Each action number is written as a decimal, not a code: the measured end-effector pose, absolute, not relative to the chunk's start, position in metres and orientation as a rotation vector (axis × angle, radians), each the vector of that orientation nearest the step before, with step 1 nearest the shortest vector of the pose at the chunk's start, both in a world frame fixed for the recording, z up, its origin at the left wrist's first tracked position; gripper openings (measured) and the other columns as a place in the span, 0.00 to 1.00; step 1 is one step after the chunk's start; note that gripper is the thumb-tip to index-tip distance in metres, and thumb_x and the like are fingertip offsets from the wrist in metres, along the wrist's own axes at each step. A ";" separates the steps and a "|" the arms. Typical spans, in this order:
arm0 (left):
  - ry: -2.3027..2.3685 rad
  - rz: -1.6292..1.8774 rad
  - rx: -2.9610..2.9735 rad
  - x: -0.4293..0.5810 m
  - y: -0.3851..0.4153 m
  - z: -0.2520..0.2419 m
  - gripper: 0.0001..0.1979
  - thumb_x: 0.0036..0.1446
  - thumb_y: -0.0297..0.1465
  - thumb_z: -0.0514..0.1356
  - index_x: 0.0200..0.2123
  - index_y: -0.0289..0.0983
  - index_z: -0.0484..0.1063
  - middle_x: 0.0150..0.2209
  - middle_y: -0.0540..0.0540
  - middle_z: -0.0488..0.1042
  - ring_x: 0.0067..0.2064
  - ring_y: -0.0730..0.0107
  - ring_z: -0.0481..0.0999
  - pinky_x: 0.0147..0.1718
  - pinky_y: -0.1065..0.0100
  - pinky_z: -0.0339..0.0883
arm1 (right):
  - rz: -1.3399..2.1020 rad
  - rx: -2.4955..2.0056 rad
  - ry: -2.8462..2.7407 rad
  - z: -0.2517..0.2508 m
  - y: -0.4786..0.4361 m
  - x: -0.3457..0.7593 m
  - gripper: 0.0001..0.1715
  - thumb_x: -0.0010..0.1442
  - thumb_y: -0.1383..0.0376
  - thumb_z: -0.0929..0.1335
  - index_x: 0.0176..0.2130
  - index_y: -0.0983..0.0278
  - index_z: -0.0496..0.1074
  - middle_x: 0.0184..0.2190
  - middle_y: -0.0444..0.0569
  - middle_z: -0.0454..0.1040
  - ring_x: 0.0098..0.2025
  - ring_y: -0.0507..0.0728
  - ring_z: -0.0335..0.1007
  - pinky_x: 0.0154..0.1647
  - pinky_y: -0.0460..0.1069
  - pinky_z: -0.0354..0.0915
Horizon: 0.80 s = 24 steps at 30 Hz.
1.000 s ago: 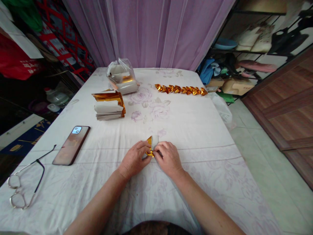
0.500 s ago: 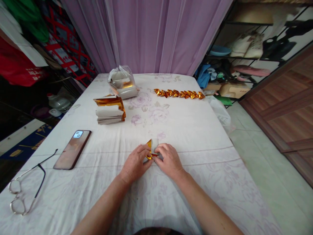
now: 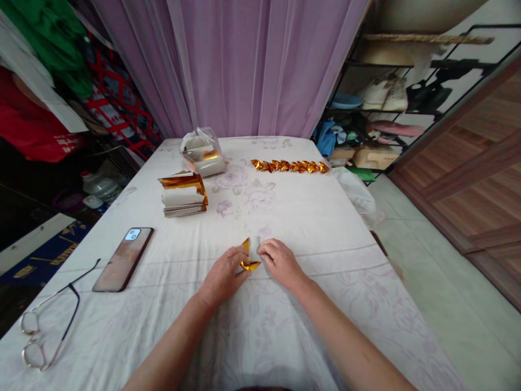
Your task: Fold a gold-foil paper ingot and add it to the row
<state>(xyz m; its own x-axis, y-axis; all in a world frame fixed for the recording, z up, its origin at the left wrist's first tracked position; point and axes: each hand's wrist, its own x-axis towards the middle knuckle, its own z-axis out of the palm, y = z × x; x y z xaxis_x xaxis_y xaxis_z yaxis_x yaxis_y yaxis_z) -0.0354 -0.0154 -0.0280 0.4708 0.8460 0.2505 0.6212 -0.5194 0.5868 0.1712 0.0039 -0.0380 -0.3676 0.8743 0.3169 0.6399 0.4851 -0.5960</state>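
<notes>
Gold foil paper [image 3: 251, 266] is lying midway between the tabletop's [image 3: 325, 228] left and right edges.
Left hand [image 3: 223, 274] is holding it down; right hand [image 3: 283, 263] is curling narrow at its right side, can't tell if gripping. Folded gold pieces [image 3: 299, 166] are lying near the far right corner, phone [image 3: 124, 260] near the left edge.

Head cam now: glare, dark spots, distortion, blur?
Head view: bright glints on the row of folded gold foil; deep shadow left of the table; apparent wide-angle stretch toward the edges, e.g. the brown wooden panel; fine creases on the foil piece by the left hand too soft to read.
</notes>
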 end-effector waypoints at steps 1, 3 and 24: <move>1.221 0.713 2.320 -0.036 -0.014 -0.027 0.09 0.53 0.22 0.62 0.35 0.39 0.68 0.46 0.44 0.76 0.50 0.63 0.76 0.49 0.61 0.72 | 0.481 -1.248 -2.121 -0.037 0.006 0.172 0.11 0.59 0.76 0.65 0.36 0.62 0.73 0.37 0.47 0.74 0.42 0.55 0.70 0.46 0.49 0.66; 1.208 0.667 2.361 -0.037 -0.011 -0.024 0.09 0.52 0.22 0.62 0.35 0.39 0.68 0.46 0.44 0.76 0.50 0.63 0.76 0.51 0.60 0.71 | 0.427 -1.267 -2.117 -0.033 0.010 0.174 0.12 0.60 0.75 0.64 0.39 0.62 0.74 0.40 0.49 0.75 0.45 0.55 0.70 0.49 0.50 0.66; 1.136 0.444 2.611 -0.040 0.010 -0.007 0.09 0.53 0.20 0.56 0.35 0.41 0.64 0.34 0.51 0.74 0.38 0.68 0.76 0.60 0.51 0.61 | 0.556 -1.633 -2.090 -0.020 0.031 0.165 0.13 0.54 0.72 0.67 0.40 0.58 0.71 0.27 0.39 0.76 0.30 0.52 0.71 0.31 0.44 0.59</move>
<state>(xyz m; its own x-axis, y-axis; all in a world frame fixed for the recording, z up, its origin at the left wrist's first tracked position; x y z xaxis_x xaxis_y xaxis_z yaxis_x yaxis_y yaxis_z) -0.0404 0.0100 -0.0066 0.6476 0.7419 0.1736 0.6629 -0.6610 0.3517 0.1654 0.0309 -0.0198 -0.2149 0.9728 0.0867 0.8012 0.2264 -0.5540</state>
